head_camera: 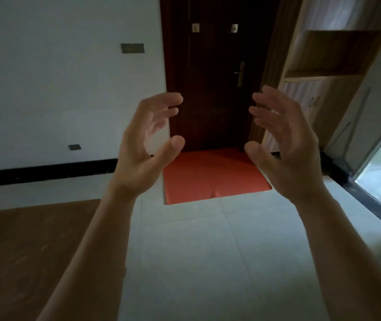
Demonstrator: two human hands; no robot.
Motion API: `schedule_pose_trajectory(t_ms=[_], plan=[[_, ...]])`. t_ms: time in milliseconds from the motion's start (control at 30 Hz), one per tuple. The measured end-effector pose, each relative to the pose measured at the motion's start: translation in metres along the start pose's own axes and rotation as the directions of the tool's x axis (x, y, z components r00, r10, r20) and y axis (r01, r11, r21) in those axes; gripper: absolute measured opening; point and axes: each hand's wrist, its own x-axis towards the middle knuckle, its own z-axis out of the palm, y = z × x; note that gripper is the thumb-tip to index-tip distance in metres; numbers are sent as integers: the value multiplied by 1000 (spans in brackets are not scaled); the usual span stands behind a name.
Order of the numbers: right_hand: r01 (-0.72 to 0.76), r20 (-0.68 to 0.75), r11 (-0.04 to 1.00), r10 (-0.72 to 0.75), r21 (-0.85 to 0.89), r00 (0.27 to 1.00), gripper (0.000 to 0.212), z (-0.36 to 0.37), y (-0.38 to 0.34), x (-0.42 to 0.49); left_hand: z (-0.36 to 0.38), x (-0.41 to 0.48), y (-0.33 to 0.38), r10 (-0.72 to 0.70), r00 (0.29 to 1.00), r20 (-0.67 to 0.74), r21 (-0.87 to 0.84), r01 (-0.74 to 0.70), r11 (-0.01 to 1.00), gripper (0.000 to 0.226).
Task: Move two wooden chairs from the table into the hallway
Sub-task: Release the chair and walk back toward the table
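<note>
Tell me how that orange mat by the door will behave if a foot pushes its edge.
The orange mat looks thin and floppy: its near edge already shows a pucker, so it would likely bunch. On the smooth floor tiles it may also slide. It probably weighs little.

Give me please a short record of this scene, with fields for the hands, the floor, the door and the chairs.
left hand: raised, fingers curled, open, holds nothing
right hand: raised, open, holds nothing
door: dark wood, closed, straight ahead
mat: orange, on the floor before the door
floor: pale tiles
table: brown surface at lower left
chairs: none in view
</note>
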Motion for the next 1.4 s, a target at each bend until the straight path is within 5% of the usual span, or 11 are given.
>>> schedule_pose_trajectory(t_ms=[433,900,1133,1300,1400], plan=[[58,211,926,-145,373,967,84,164,192,184,-62,91,-184,-115,970,-216,214,162,963,65],[5,361,800,-276,600,891,82,434,313,378,-239,184,-397,-61,900,-432,347,228,910,61],[-46,425,675,-408,736,808,85,590,348,445,-319,182,-479,-66,811,-581,423,370,827,63],[-72,406,542,-528,837,746,80,698,372,508,-378,215,-537,-12,764,-645,549,475,687,50],[-93,401,477,-600,874,692,73,764,373,546,-412,236,-562,29,739,-674,598,522,608,60]])
